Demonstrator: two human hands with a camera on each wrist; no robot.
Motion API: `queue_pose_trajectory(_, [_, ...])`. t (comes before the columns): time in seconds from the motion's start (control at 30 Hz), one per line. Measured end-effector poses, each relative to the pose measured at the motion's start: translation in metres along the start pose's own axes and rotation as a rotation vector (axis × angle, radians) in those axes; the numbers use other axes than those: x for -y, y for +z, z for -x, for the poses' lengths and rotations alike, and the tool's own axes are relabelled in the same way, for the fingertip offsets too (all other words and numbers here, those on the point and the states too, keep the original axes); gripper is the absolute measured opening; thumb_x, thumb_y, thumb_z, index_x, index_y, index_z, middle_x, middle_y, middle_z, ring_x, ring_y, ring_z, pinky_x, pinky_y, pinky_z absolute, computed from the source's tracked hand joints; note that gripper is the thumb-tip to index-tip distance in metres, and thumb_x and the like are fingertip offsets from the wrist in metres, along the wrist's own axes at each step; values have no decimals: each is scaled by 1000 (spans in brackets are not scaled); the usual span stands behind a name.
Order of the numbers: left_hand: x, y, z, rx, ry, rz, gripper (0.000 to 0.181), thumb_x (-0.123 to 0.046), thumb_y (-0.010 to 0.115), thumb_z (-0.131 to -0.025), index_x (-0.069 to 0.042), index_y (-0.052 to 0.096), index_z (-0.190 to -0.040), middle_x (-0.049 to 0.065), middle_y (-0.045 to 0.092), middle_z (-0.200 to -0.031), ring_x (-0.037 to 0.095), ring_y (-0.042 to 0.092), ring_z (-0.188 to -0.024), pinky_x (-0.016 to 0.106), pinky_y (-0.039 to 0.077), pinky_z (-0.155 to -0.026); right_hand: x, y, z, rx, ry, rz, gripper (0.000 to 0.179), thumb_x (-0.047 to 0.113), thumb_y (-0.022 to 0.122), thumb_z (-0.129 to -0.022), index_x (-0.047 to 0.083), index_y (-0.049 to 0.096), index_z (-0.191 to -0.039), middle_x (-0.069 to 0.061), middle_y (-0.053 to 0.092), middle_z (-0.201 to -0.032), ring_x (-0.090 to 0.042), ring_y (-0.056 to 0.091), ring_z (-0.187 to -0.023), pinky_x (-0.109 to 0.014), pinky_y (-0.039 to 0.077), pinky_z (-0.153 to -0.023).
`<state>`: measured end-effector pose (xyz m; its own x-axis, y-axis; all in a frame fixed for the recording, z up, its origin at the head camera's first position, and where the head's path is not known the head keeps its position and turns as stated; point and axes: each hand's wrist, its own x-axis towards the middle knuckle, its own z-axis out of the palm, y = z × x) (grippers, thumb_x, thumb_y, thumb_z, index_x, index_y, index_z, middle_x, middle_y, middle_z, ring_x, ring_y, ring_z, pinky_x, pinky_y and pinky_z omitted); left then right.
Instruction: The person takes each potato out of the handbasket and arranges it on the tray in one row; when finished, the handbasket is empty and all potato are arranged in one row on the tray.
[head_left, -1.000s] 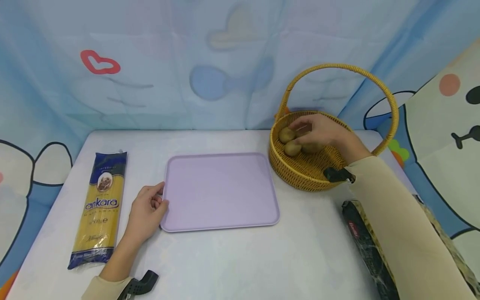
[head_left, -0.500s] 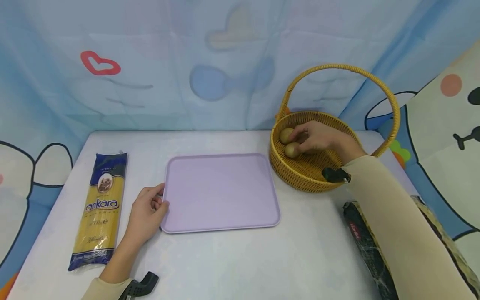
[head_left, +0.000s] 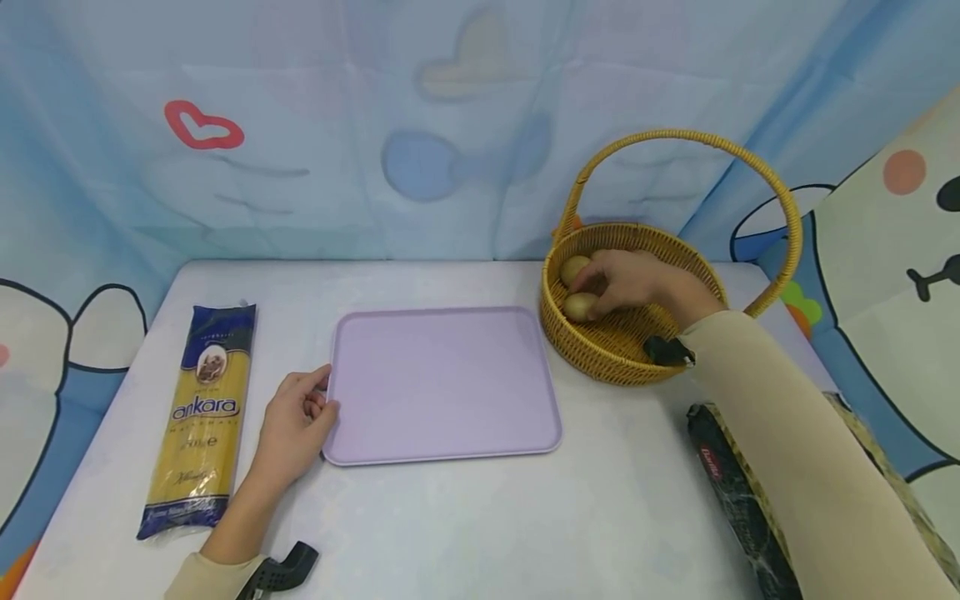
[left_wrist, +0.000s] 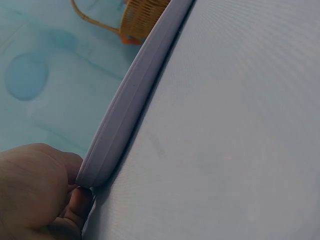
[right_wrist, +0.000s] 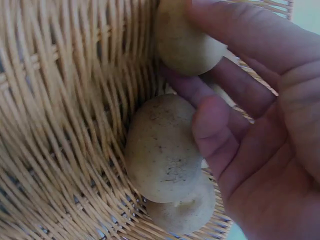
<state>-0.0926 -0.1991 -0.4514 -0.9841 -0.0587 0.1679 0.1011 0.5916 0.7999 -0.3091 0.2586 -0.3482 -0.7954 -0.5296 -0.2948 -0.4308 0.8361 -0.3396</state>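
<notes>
In the head view, my right hand (head_left: 626,279) reaches into a yellow wicker basket (head_left: 622,367). Its thumb and fingers pinch a round tan potato (right_wrist: 185,47), the nearer one at the basket's left side. Two more potatoes lie against the wicker in the right wrist view: a speckled one (right_wrist: 162,150) beside the fingertips and another potato (right_wrist: 185,212) partly behind it. My left hand (head_left: 292,429) grips the left edge of a flat lilac tray (head_left: 442,383), thumb at the rim and fingers curled below. The tray's surface is bare.
A yellow and blue ankara pasta pack (head_left: 198,421) lies left of my left forearm. Under my right sleeve, a dark packet (head_left: 738,500) is partly covered. The basket's tall arched handle (head_left: 686,133) rises over my right wrist. A patterned curtain (head_left: 337,192) hangs behind the white table (head_left: 525,525).
My right hand has shifted slightly toward the front of the basket, and its fingers have closed on the nearer potato, which has moved a little. My left hand and the tray stay put.
</notes>
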Motion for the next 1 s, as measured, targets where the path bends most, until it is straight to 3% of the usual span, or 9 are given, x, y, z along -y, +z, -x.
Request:
queue_pose_trajectory(0.2, [1, 0, 0, 6, 2, -4, 50, 1, 64, -88, 5, 51, -136, 9, 53, -105, 16, 49, -81, 14, 41, -63, 3, 0, -2, 10, 30, 38, 40, 36, 85, -71, 26, 73, -108, -1, 59, -110, -20, 56, -100, -46, 42, -85])
queue_pose_trajectory(0.43, [0, -1, 0, 2, 11, -3, 50, 1, 64, -88, 5, 52, -136, 9, 54, -105, 16, 49, -81, 14, 41, -63, 4, -6, 1, -3, 16, -111, 39, 24, 84, -74, 13, 71, -110, -3, 67, -108, -23, 58, -103, -43, 46, -88])
queue_pose_trajectory(1.0, [0, 1, 0, -4, 15, -23, 50, 2, 65, -87, 5, 52, -135, 10, 54, -105, 16, 49, -81, 12, 41, -64, 13, -18, 35, -192, 22, -189, 39, 26, 82, -76, 14, 70, -112, -2, 68, -107, -21, 60, -101, -40, 49, -81])
